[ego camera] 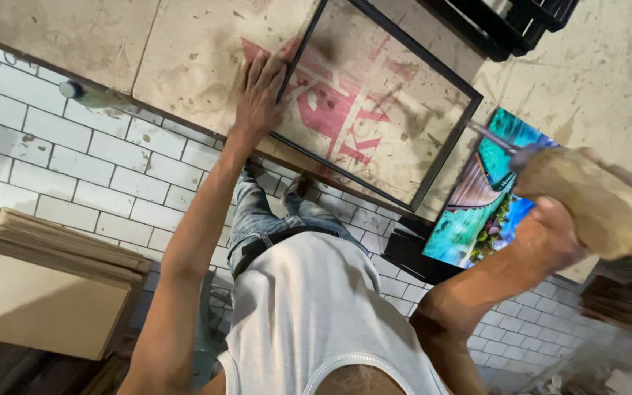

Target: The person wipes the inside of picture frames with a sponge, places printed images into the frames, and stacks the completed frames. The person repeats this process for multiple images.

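My left hand lies flat, fingers spread, on the near left corner of a thin black rectangular frame. The frame lies on a stained beige worktop that shows red print inside it. My right hand grips a bulky tool wrapped in tan tape. The tool's slim metal tip points toward the frame's right corner. Just under that tip a colourful picture of turquoise water and a pier leans at the worktop's edge. My white vest and jeans fill the lower middle.
A stack of brown boards sits on the white tiled floor at the left. A plastic bottle lies under the worktop's edge. A black rack stands at the top right. Dark wooden strips are piled at the right.
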